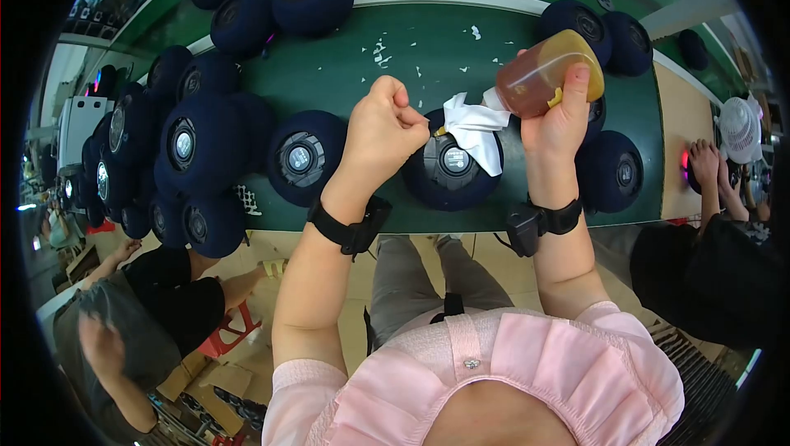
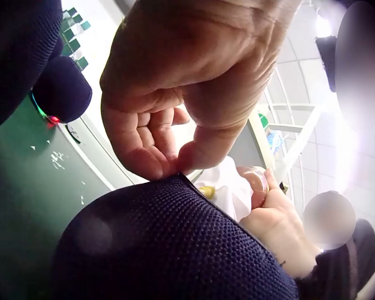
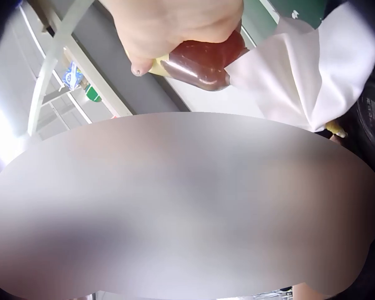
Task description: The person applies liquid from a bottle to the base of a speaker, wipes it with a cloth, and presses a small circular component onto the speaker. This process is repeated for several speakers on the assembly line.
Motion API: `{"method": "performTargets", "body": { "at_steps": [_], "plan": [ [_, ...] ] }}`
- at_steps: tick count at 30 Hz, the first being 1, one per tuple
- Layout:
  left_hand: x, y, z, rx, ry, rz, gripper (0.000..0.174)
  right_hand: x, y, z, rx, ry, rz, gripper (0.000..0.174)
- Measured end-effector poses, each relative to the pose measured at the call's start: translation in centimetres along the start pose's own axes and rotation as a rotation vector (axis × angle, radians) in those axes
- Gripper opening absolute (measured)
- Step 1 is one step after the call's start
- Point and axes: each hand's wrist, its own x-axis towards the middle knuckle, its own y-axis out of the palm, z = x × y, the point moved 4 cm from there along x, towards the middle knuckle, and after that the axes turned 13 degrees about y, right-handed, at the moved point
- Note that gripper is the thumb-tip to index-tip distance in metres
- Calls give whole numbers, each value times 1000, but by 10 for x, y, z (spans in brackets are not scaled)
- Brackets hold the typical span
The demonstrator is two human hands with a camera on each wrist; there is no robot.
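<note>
A dark blue, mesh-covered round speaker [image 1: 428,192] lies on the green table with its black ring and label facing up. My left hand [image 1: 383,127] pinches the edge of its fabric cover [image 2: 169,240] between thumb and fingertips. My right hand [image 1: 553,132] grips a squeeze bottle [image 1: 535,76] of amber liquid, tilted with its nozzle end toward the speaker. A white cloth [image 1: 479,127] is draped around the nozzle. The yellowish nozzle tip [image 3: 335,129] pokes out below the cloth, close over the speaker's ring.
Another speaker [image 1: 306,187] sits left of my left hand, and a pile of speakers [image 1: 202,146] stands farther left. More speakers [image 1: 613,170] are at the right. White scraps [image 1: 380,53] dot the table. Other people sit on both sides, near a white fan [image 1: 741,125] at right.
</note>
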Motion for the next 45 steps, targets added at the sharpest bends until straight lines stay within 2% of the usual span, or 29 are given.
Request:
{"method": "performTargets", "body": {
  "at_steps": [6,10,13,19,21,22,24,25,27,28,30,31,32,34,35,36,37,38,39,40,43,45],
  "plan": [
    [-1,2,-1,45,60,1,29,-24,10,13,-120,-211,216,62],
    [-2,2,0,38,57,-18,28,-27,8,13,-102,-177,179,63],
    [-1,1,1,36,70,-37,27,-27,2,12,-61,-131,76,63],
    [-2,3,-3,48,45,-2,28,-24,-7,19,40,-116,14,55],
    [-4,3,-5,71,47,-3,28,-19,-13,19,249,62,-113,52],
    [-4,4,-4,101,56,3,28,-17,-12,23,254,54,-110,52],
    [-6,5,-8,133,78,12,28,-14,-15,22,448,216,-215,53],
    [-7,5,-12,133,66,8,28,-14,-17,26,453,206,-210,53],
    [-10,4,-18,136,71,5,28,-14,-17,26,680,403,-132,55],
    [-13,3,-18,69,42,-18,31,-15,-19,33,685,393,-124,55],
    [-22,-1,-17,7,22,-43,34,-20,-17,40,919,634,10,58],
    [-30,-6,-17,-75,63,-108,38,-20,-19,46,986,658,64,61],
    [-40,-12,-16,-156,104,-171,42,-24,-20,55,964,667,188,63],
    [-66,-12,-18,6,16,-97,64,-38,-10,76,1016,708,451,66],
    [-79,-5,-22,79,-9,-70,73,-47,-9,90,1006,736,292,43],
    [-89,3,-24,150,-28,-40,82,-48,-17,98,1018,733,252,39],
    [-96,10,-14,219,42,-1,94,-57,-18,111,1161,788,272,38],
    [-99,17,-6,328,180,-5,99,-69,-17,126,1306,837,296,36],
    [-99,23,-7,358,189,-15,99,-77,-21,139,1238,757,230,35],
    [-98,29,-8,386,194,-30,99,-78,-35,147,1266,666,344,66],
    [-86,37,-3,410,180,-55,94,-99,-54,173,1299,565,327,65],
    [-83,47,-9,380,191,-21,91,-104,-80,187,1046,423,229,67]
  ]
}}
